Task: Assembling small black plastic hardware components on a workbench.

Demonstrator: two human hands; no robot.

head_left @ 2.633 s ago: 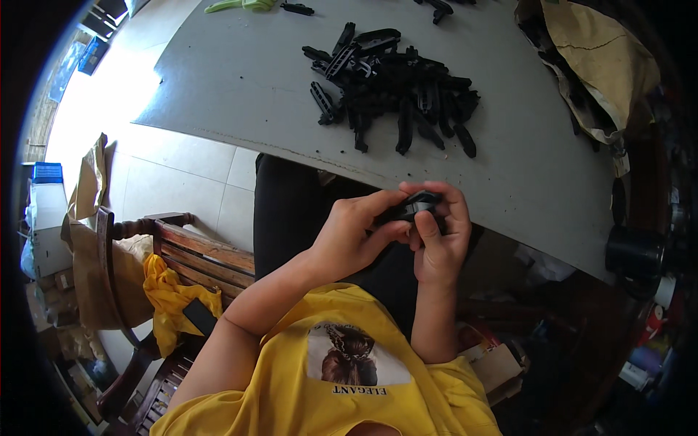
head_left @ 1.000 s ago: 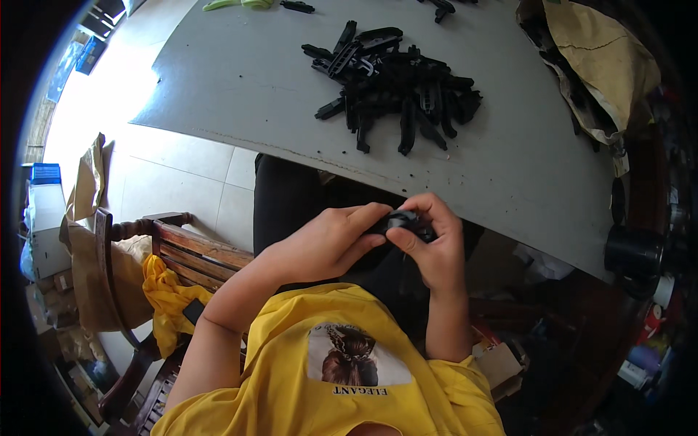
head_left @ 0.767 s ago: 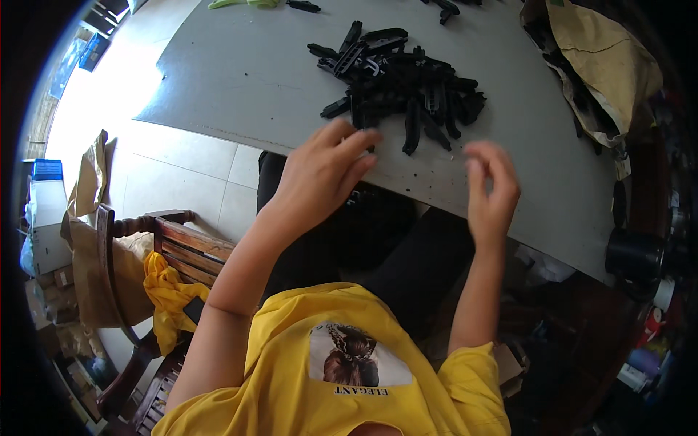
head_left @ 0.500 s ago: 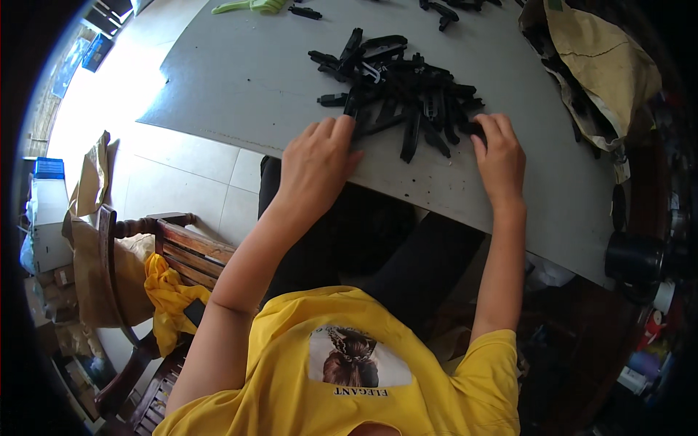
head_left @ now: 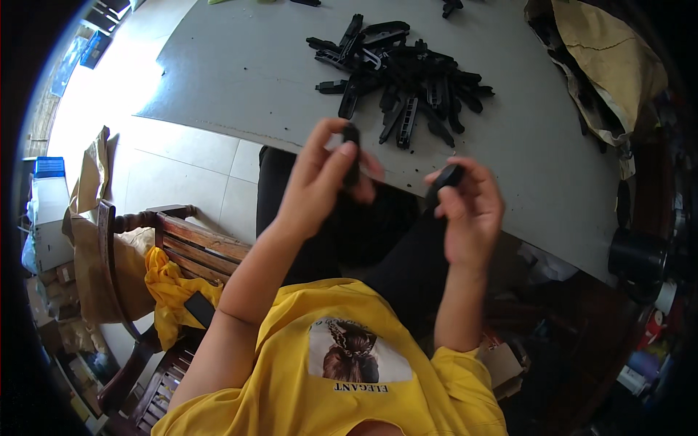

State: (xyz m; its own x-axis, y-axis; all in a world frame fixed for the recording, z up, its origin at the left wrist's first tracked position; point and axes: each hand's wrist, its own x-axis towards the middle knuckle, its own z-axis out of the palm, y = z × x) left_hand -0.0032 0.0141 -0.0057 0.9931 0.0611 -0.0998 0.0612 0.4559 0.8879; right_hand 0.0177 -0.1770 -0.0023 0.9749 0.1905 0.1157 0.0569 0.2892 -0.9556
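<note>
A heap of black elongated plastic parts (head_left: 407, 80) lies on the grey-white table. In front of its near edge, my left hand (head_left: 320, 167) grips a narrow black plastic part (head_left: 352, 156) between thumb and fingers, held roughly upright. To its right, my right hand (head_left: 472, 207) has its fingers curled round another black plastic part (head_left: 445, 182), which tilts up toward the right. The two held parts are apart from each other and clear of the heap. My fingers cover much of both, so their exact kind cannot be made out.
On the table's (head_left: 233, 87) right side stands an open brown paper sack (head_left: 607, 65). A wooden chair (head_left: 203, 243) with a yellow cloth (head_left: 171, 291) and a dark phone-like object (head_left: 198, 309) is at the left. A black round container (head_left: 636, 254) sits by the right corner.
Both hands have drawn back from the heap toward my body, each with a black part in it. My right hand has also moved left, closer to the left one.
</note>
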